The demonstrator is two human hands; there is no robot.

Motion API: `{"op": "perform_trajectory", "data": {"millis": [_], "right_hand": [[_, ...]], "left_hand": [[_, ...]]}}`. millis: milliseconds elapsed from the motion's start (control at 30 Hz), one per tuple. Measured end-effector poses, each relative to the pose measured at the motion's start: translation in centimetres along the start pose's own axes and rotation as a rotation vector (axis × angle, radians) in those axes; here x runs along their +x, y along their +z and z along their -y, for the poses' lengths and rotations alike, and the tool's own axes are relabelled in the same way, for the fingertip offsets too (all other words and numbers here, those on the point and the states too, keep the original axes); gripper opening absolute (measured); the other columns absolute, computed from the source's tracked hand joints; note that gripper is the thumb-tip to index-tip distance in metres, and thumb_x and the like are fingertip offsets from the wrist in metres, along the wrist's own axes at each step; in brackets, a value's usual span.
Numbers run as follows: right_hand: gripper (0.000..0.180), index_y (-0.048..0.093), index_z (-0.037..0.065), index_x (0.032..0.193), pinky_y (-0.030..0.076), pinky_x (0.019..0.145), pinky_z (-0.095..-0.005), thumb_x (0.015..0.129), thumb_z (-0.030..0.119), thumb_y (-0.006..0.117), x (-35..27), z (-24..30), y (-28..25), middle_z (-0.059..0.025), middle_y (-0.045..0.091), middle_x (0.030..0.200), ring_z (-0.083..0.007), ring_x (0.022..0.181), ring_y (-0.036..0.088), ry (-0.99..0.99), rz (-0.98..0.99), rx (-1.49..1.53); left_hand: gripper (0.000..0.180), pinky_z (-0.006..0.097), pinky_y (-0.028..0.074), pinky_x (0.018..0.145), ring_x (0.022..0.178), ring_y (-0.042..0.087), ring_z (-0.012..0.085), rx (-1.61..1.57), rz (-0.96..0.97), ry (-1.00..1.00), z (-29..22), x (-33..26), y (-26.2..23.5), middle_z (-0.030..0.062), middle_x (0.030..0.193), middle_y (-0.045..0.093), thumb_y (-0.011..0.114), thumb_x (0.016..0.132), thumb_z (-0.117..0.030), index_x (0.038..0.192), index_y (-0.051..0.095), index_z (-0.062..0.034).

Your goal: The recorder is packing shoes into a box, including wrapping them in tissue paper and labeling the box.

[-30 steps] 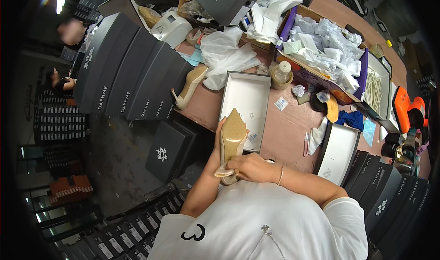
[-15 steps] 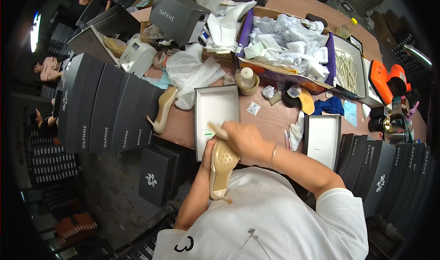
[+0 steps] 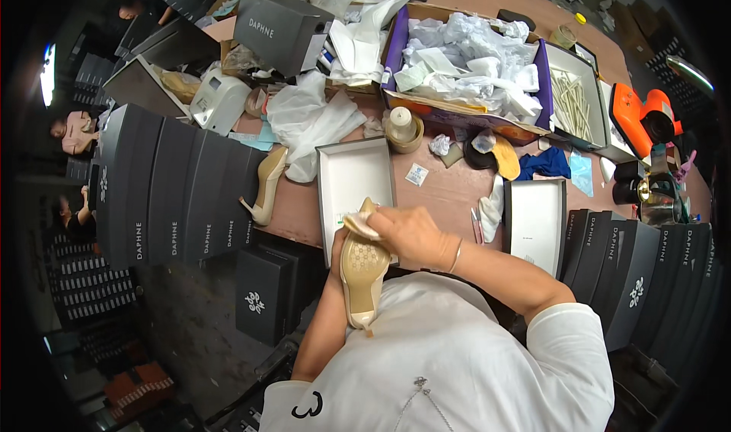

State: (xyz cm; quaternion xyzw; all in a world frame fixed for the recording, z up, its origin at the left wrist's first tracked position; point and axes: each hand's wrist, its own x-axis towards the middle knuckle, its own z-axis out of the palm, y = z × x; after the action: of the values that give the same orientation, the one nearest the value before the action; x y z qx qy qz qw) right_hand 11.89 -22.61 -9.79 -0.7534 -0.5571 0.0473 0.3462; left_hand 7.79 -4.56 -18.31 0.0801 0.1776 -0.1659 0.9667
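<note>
A beige high-heeled shoe (image 3: 362,280) is held sole up, its toe pointing away from me and its heel against my white shirt. My left hand (image 3: 337,251) is closed around its left side, the fingers partly hidden behind the shoe. My right hand (image 3: 411,235) pinches a pale folded cloth (image 3: 361,226) and presses it on the front of the sole near the toe. Behind the shoe lies an open white tray-like box part (image 3: 350,173) with a dark rim. A second beige high-heeled shoe (image 3: 268,184) rests to its left, by the dark shoeboxes.
Dark shoeboxes (image 3: 186,192) stand in a row at left, others (image 3: 609,268) at right. A purple-edged box (image 3: 542,89) holds crumpled white paper. Beyond the tray sits a white-capped bottle (image 3: 402,125). An orange tool (image 3: 628,120) lies far right. People are at left.
My right hand has shifted slightly, and the cloth now lies folded over the front of the sole. The shoe has moved a little to the left in my left hand.
</note>
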Motion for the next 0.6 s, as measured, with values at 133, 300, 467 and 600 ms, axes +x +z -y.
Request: {"op": "perform_trajectory", "data": {"millis": [133, 300, 467, 600], "right_hand": [[0.013, 0.050, 0.009, 0.083, 0.050, 0.053, -0.0395, 0.078, 0.013, 0.061, 0.1, -0.7, -0.9, -0.0078, 0.057, 0.073, -0.0303, 0.064, 0.062, -0.048, -0.013, 0.021], [0.014, 0.051, 0.009, 0.088, 0.047, 0.058, -0.0457, 0.082, 0.016, 0.062, 1.5, -9.2, -0.6, -0.0096, 0.061, 0.081, -0.0352, 0.070, 0.062, 0.457, -0.315, 0.036], [0.045, 0.051, 0.001, 0.122, 0.044, 0.090, -0.0440, 0.087, 0.026, 0.064, -0.6, -9.9, 1.3, -0.0225, 0.057, 0.116, -0.0393, 0.108, 0.055, 0.519, -0.208, -0.002], [0.066, 0.043, -0.004, 0.136, 0.042, 0.101, -0.0366, 0.087, 0.032, 0.070, 0.8, -5.4, 2.6, -0.0171, 0.054, 0.131, -0.0252, 0.119, 0.053, 0.609, 0.202, 1.132]], "left_hand": [[0.065, 0.042, 0.056, 0.068, 0.081, 0.065, 0.0352, 0.288, 0.018, 0.033, -0.2, 0.2, 2.7, 0.0234, 0.103, 0.057, 0.041, 0.094, -0.052, 0.141, 0.034, -0.0067], [0.064, 0.044, 0.056, 0.061, 0.078, 0.065, 0.0369, 0.292, 0.116, 0.000, -0.4, 0.4, 2.2, 0.0242, 0.102, 0.057, 0.039, 0.094, -0.052, 0.141, 0.033, -0.0077], [0.063, 0.044, 0.056, 0.063, 0.079, 0.064, 0.0350, 0.247, 0.058, 0.194, -2.6, 0.9, 3.6, 0.0210, 0.101, 0.058, 0.038, 0.095, -0.052, 0.141, 0.035, -0.0087], [0.063, 0.043, 0.054, 0.076, 0.088, 0.063, 0.0322, 0.307, -0.008, 0.334, -4.2, 2.9, 3.8, 0.0177, 0.103, 0.058, 0.038, 0.095, -0.052, 0.141, 0.037, -0.0080]]}}
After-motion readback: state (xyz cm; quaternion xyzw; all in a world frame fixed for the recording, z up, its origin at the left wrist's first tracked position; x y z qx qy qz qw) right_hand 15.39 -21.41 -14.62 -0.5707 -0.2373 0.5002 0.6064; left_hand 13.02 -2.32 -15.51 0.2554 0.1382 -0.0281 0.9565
